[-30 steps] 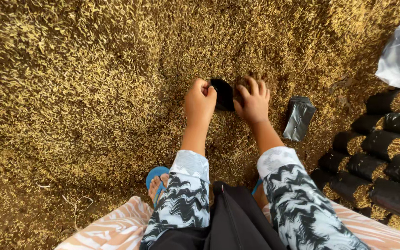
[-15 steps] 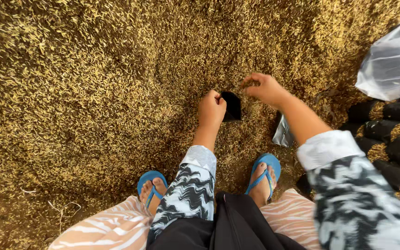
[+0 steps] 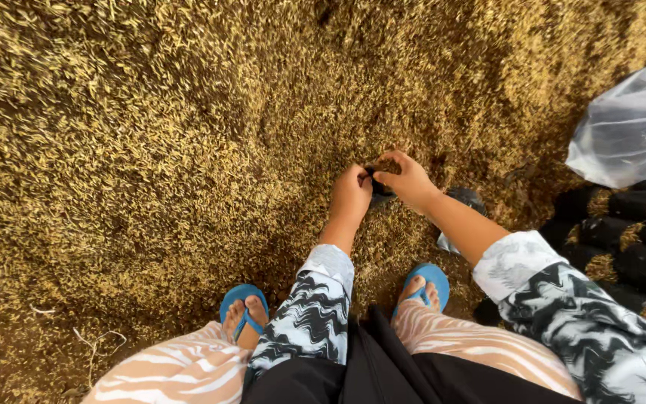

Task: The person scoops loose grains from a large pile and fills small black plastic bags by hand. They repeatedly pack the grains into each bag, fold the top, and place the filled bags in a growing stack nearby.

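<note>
Pinching a small black bag (image 3: 377,191) between both hands' fingers (image 3: 362,178), its long axis hidden, over husks (image 3: 151,150).

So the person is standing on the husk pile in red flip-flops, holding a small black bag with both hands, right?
Not quite: the flip-flops are blue, not red, as the head view shows. The rest holds: the left hand and right hand both grip a small black bag over the husk pile.
</note>
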Tool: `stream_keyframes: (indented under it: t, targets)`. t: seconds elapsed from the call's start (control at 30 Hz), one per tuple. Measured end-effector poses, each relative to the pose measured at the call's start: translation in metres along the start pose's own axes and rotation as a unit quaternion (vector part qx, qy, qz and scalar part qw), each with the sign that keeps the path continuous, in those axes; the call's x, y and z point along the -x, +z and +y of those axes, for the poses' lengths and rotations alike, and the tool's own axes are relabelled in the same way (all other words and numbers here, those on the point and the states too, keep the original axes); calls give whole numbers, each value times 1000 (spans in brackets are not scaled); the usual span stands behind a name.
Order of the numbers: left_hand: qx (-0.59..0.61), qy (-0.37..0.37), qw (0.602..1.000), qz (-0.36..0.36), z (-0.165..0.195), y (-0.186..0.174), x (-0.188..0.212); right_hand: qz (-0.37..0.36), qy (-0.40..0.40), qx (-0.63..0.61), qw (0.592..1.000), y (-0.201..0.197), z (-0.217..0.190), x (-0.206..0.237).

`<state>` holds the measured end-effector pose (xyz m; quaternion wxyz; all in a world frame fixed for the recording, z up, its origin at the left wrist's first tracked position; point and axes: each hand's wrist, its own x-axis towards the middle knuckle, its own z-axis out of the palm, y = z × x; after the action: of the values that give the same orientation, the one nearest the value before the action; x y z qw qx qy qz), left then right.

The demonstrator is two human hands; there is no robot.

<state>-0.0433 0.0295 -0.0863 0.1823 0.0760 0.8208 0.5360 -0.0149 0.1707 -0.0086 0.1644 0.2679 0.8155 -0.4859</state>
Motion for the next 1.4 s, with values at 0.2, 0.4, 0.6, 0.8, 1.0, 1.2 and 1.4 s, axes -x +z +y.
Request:
stream_keyframes:
  t: [0.2,0.4,0.6,0.8,1.0,1.2,1.4]
  targets:
    - [-8,-37,998,-44,-13,-5,2,19,-67,82,994,0,23,-6]
    - [-35,-10,999,-12,-1,-8,4,96,-45,205,973,-3,32,-2]
    - [-53,53,996,50,0,-8,4,133,-59,117,983,5,66,4]
    - [-112,71,990,52,-7,-4,7,225,-182,107,951,4,101,7]
    - [-36,11,998,47,-8,9,7,225,-281,321,876,17,125,24]
    - [0,-58,998,18,1,15,7,174,-264,260,913,20,145,10]
    - [-37,-62,997,-15,-8,11,9,111,-105,-323,934,4,129,2]
